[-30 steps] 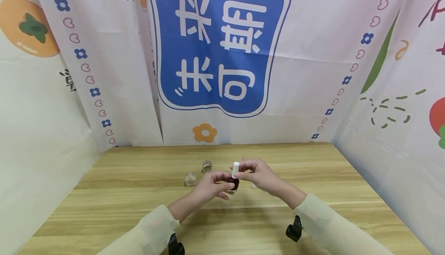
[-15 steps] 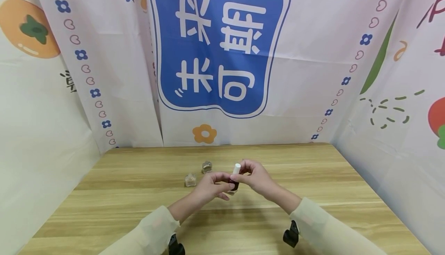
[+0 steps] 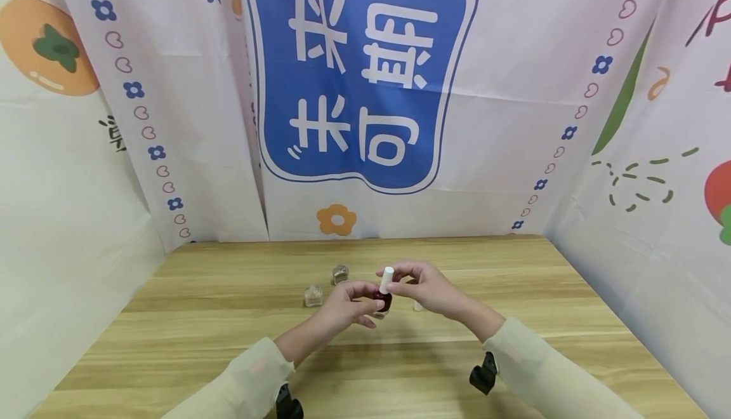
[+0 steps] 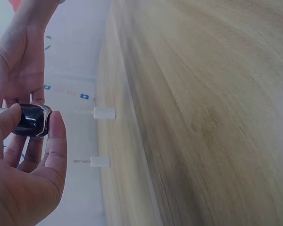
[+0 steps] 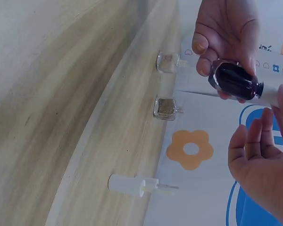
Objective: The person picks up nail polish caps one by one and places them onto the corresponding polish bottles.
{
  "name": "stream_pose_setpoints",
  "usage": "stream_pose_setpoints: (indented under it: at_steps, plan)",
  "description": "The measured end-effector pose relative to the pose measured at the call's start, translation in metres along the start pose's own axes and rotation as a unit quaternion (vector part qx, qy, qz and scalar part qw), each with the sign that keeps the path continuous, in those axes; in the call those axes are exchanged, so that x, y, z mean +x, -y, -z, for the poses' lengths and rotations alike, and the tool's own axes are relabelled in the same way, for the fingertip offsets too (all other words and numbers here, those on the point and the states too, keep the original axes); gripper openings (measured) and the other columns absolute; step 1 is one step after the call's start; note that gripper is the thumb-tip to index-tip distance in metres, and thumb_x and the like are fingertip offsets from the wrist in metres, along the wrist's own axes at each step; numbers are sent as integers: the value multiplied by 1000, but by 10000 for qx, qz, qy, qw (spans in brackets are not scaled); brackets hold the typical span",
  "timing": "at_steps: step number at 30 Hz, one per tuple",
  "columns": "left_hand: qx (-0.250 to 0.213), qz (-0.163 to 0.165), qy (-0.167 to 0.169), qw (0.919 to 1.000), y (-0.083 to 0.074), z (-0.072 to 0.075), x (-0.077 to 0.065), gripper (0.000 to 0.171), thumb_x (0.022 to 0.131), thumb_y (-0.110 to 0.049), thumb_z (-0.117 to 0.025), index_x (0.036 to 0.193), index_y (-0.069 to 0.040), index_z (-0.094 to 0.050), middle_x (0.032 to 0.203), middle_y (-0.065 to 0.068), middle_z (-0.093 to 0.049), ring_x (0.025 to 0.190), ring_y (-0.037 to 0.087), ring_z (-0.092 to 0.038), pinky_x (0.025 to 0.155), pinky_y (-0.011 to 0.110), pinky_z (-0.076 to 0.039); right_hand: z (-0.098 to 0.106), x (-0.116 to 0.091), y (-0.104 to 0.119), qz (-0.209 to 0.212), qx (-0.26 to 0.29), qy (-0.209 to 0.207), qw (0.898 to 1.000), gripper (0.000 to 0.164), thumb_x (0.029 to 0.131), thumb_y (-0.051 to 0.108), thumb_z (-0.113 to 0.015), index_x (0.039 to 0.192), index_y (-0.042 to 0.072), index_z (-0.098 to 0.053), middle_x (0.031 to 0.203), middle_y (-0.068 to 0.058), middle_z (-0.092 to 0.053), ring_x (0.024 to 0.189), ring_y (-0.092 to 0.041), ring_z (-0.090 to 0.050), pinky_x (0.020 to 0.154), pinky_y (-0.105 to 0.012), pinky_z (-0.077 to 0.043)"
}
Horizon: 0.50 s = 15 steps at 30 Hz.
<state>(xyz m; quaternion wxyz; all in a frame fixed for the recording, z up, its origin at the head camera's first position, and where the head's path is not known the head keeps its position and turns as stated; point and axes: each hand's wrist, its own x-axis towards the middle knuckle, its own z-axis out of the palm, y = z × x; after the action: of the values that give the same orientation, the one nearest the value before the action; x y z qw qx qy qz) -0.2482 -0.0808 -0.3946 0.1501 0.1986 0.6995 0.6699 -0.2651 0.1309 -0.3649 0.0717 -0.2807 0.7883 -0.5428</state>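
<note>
A dark red nail polish bottle (image 3: 385, 303) is held off the table by my left hand (image 3: 339, 311), its thumb and fingers curled round the glass. My right hand (image 3: 427, 291) pinches the bottle's white cap (image 3: 386, 279) between thumb and fingers. In the right wrist view the dark neck of the bottle (image 5: 233, 81) shows at the cap's lower end. The left wrist view has the glossy bottle (image 4: 32, 120) between left thumb and fingertips, its cap mostly hidden by the thumb.
Two clear glass bottles with glittery contents, one (image 5: 168, 62) beside the other (image 5: 165, 108), stand uncapped on the wooden table (image 3: 228, 336). Two white brush caps, one (image 4: 104, 113) apart from the other (image 4: 100, 162), stand with brushes up. A printed cloth (image 3: 485, 171) hangs behind.
My right hand turned inward at the cap half a second ago, tilting it, and has now swung back to the right. The left hand and bottle have stayed nearly in place.
</note>
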Motion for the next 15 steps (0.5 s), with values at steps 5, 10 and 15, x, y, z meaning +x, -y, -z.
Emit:
stream_pose_setpoints:
  at_steps: [5,10,15]
  plan:
    - [-18,21,-21,10000,0,-1,-1,32,92,-8,-67,119,9,-60,112,16,-66,94,30,-67,73,39,-59,-2,-1,1,-2,-21,-64,10000,21,93,17,-68,110,4,-70,97,-6,-63,84,-21,-61,64,-31,-48]
    - [-38,56,-65,10000,3,0,-1,30,91,-7,-67,116,9,-62,110,16,-66,92,30,-68,72,38,-59,-7,-1,-3,-102,10,-342,9994,11,90,16,-71,96,6,-70,92,-6,-61,77,-21,-59,57,-28,-44]
    - [-57,29,-65,10000,5,0,0,30,92,-9,-67,116,8,-62,109,16,-67,92,30,-68,71,38,-59,-13,0,-3,-187,73,-735,9971,9,88,12,-73,88,5,-67,87,-4,-61,76,-21,-58,58,-28,-45]
